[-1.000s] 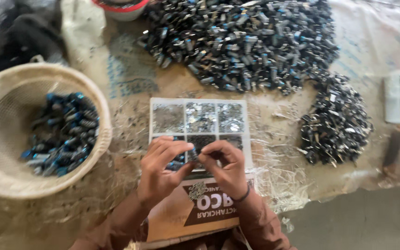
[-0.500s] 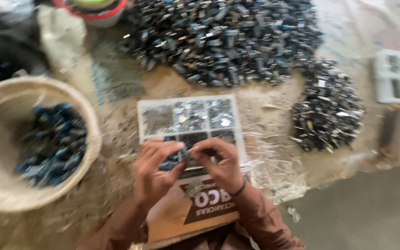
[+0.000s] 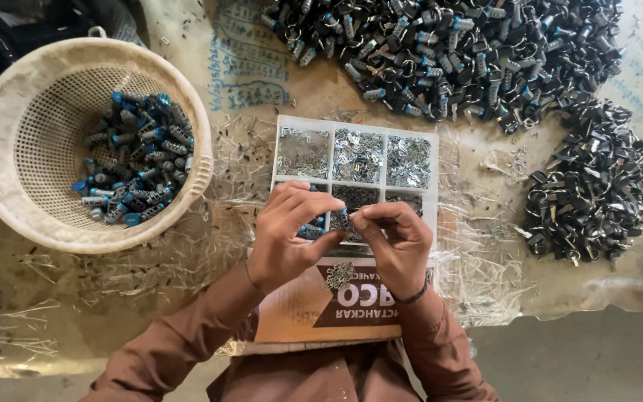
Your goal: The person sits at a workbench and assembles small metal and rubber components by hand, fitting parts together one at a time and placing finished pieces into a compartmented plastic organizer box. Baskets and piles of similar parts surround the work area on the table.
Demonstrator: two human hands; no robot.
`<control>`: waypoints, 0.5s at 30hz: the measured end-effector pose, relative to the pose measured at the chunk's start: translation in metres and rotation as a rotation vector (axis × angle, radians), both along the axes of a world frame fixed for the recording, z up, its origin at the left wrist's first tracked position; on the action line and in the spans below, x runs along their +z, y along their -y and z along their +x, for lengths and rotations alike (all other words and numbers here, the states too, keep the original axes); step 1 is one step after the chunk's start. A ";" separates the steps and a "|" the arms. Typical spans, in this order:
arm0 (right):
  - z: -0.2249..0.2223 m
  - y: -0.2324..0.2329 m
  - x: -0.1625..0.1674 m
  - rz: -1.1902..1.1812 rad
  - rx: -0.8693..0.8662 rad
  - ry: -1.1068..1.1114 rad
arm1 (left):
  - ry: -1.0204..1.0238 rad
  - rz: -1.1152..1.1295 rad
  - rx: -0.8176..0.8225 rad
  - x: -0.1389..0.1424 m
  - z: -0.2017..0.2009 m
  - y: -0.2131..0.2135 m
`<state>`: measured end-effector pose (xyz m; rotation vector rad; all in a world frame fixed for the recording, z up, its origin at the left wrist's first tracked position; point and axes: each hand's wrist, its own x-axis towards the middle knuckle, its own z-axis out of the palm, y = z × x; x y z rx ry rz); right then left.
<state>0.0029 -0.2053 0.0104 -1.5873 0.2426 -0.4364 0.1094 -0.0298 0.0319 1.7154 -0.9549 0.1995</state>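
Fingertips of both hands meet over the near row of a white divided tray [image 3: 432,195], pinched together on one small dark part with a blue end [image 3: 344,219]. On the left hand [image 3: 288,234], thumb and forefinger close on the part from the left while the other fingers curl above it. On the right hand [image 3: 396,242], thumb and forefinger close on it from the right, and a dark band sits at that wrist. Both arms are in brown sleeves [image 3: 180,350]. How tight the grip is cannot be told, but the part is held clear of the tray, just above its near compartments.

That tray has six compartments: the three along its far edge hold tiny shiny metal bits [image 3: 357,155], and the near ones hold darker bits, partly hidden by the hands. It rests on the far end of a brown cardboard box [image 3: 299,305], which lies at the near edge of a plastic-covered work surface [image 3: 53,298].

At the surface's left side stands a round cream plastic basket [image 3: 35,156], with a heap of blue-tipped parts [image 3: 137,156] inside it. Along the far edge spreads a big pile of dark and blue pieces [image 3: 455,52]. Toward the right edge lies a smaller pile of mostly black pieces [image 3: 593,190]. Small metal scraps are scattered about the tray.
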 end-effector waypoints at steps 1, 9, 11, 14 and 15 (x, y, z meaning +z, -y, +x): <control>0.000 0.000 0.000 -0.007 -0.003 -0.005 | 0.001 -0.001 -0.001 0.000 0.000 0.000; -0.001 0.000 0.000 0.005 -0.013 0.002 | -0.007 0.020 -0.009 -0.002 0.001 -0.002; -0.001 -0.001 0.000 0.004 -0.010 0.001 | -0.009 0.018 -0.010 -0.003 0.001 -0.002; 0.000 -0.002 0.000 0.003 -0.005 0.027 | -0.010 0.013 -0.007 -0.004 0.001 -0.002; 0.000 -0.002 0.000 0.001 -0.008 0.030 | -0.010 0.017 -0.006 -0.004 0.001 -0.002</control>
